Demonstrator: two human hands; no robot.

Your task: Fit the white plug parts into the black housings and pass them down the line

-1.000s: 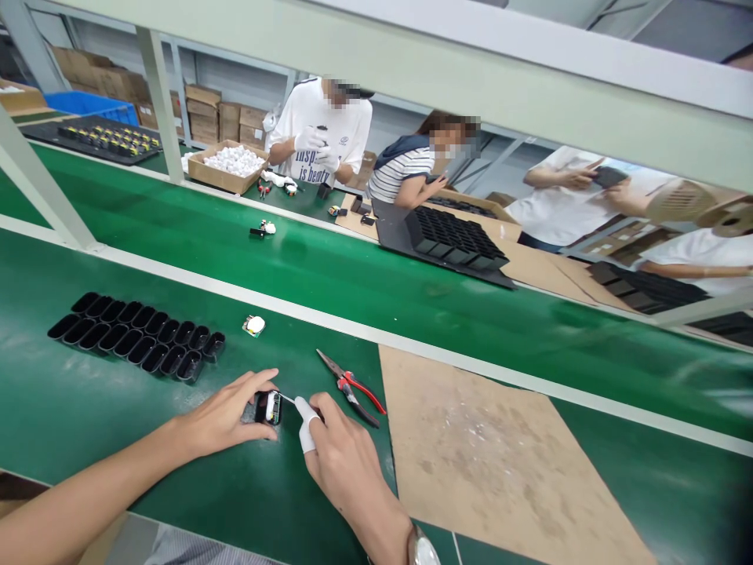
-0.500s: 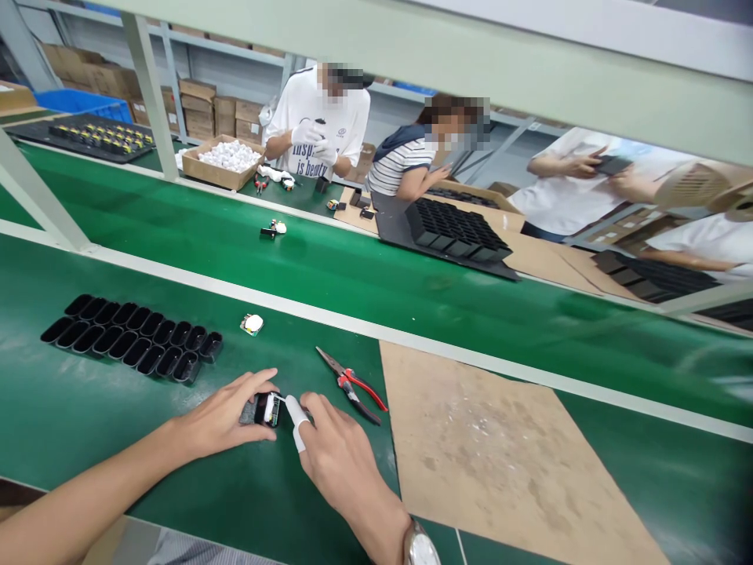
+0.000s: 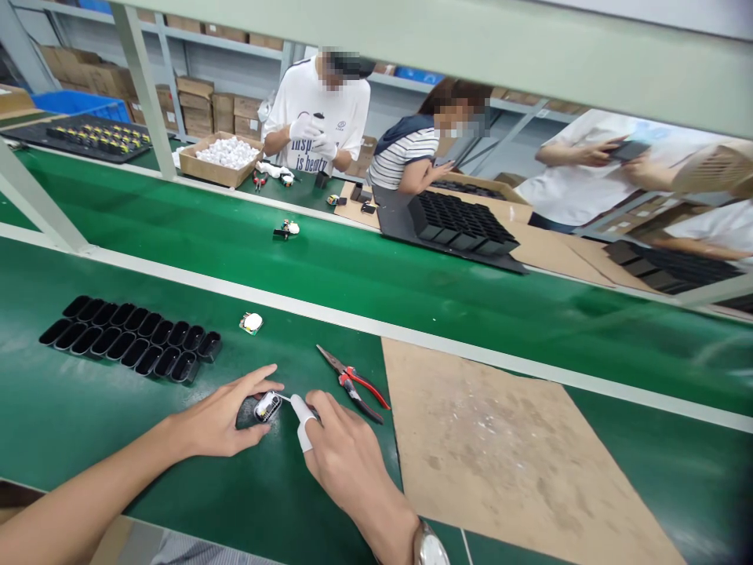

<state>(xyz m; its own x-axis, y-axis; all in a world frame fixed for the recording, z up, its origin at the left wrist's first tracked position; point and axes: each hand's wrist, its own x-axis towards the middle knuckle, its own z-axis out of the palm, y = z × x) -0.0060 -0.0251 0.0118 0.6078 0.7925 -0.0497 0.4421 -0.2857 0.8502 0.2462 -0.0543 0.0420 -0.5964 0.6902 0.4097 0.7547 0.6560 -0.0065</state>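
My left hand [image 3: 227, 420] curls thumb and fingers around a small black oval case [image 3: 257, 418] with a white-topped circuit board [image 3: 269, 406] inside. My right hand [image 3: 347, 439], a white finger cot on its index finger, grips a thin metal-tipped tool [image 3: 285, 397]. The tip reaches the case's upper right edge; most of the tool is hidden in my fingers, so I cannot tell its kind. Red-and-black needle-nose pliers [image 3: 351, 383] lie just beyond my right hand. Farther off, past my left hand, rests another circuit board [image 3: 252, 322] with a white part.
Two rows of open black cases [image 3: 129, 337] stand at the left. A stained cardboard sheet [image 3: 506, 447] covers the bench at the right. A green conveyor belt [image 3: 353, 267] runs behind a white rail [image 3: 294, 300], carrying a circuit assembly [image 3: 285, 230]. Co-workers [image 3: 318, 118] sit across it.
The case in my left hand has turned more upright, its opening now facing up. My right hand stays close with the tool. The assembly on the belt has moved a little to the right.
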